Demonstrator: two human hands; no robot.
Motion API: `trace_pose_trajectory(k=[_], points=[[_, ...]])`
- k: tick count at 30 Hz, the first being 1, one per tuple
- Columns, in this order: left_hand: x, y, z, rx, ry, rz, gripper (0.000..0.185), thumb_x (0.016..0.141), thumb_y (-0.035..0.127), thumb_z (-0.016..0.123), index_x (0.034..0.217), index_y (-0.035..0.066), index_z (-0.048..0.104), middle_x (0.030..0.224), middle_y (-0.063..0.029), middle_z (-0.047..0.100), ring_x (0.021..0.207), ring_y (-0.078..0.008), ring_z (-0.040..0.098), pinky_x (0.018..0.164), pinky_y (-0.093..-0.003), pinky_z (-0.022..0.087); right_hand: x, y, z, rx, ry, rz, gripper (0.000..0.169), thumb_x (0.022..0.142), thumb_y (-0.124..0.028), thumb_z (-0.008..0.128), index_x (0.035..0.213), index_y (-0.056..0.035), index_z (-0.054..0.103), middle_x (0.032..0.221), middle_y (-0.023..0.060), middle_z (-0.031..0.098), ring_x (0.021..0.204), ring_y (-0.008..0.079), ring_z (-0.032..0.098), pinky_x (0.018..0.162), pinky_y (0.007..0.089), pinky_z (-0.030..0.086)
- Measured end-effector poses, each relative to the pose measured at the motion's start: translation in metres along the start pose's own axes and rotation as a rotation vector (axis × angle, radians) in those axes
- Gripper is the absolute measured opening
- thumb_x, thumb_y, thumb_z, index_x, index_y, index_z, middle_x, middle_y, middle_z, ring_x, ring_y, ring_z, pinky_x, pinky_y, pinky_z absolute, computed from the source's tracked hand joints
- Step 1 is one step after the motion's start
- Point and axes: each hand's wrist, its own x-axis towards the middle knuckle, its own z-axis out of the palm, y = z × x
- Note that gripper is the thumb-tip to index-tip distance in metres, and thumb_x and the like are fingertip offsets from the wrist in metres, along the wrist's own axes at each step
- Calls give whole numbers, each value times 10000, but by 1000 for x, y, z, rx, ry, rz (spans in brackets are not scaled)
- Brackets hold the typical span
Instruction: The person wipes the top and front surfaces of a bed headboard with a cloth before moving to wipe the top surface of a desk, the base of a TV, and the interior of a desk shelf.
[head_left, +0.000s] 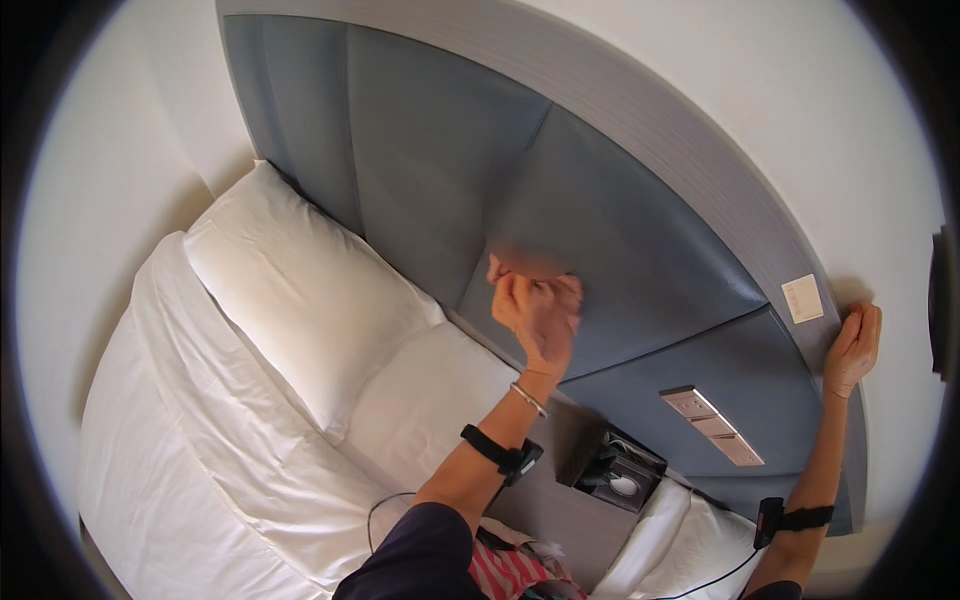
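My left hand (538, 319) is in front of the grey-blue padded headboard (615, 247), its fingers bent. A blur covers the fingertips, so whether they hold something or touch the padding cannot be made out. To the far right, my right hand (853, 352) rests at the outer edge of the headboard's grey wood-grain frame (720, 157), near the white wall. Its fingers are curled closed and nothing shows in them. A pale square card or sticker (802, 298) bearing print is on the frame beside that hand.
White pillows (307, 292) and a white bedcover (187, 465) lie to the left. Below the socket and switch panel (712, 425), a dark box of small items (619, 469) stands on the bedside table (592, 525). More white bedding (697, 540) lies at lower right. Red-and-white striped cloth (510, 566) shows at bottom.
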Motion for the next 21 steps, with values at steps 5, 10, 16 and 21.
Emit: trace_pose_trajectory(k=[5,10,16,21], points=[[19,44,56,816,-323,489,437,810,112,589,1221,-6,499,1236,-156,437,1119,-288,443,965,-369,345,-1,0,-1,-27,16,-29,112,908,-37,442,870,0,541,800,98,511,703,249,511,635,308,429],[68,34,65,1024,-257,815,529,791,139,602,1281,2,461,1314,-195,400,1178,-385,409,997,-444,321,-2,-2,-2,-16,48,-31,122,907,-36,448,866,-2,558,796,101,523,695,254,519,627,315,436],[54,-44,-63,659,147,203,342,863,315,554,1102,72,534,865,-122,548,738,-259,582,636,-435,478,0,-9,-1,-15,62,-48,122,897,-39,460,871,-6,575,782,106,545,687,262,533,624,319,440],[23,-30,-91,87,517,-514,183,843,325,526,818,153,468,581,-28,476,404,-211,449,370,-398,374,1,-13,-1,-21,72,-3,110,871,-49,474,835,-30,576,761,79,548,668,239,530,607,311,435]])
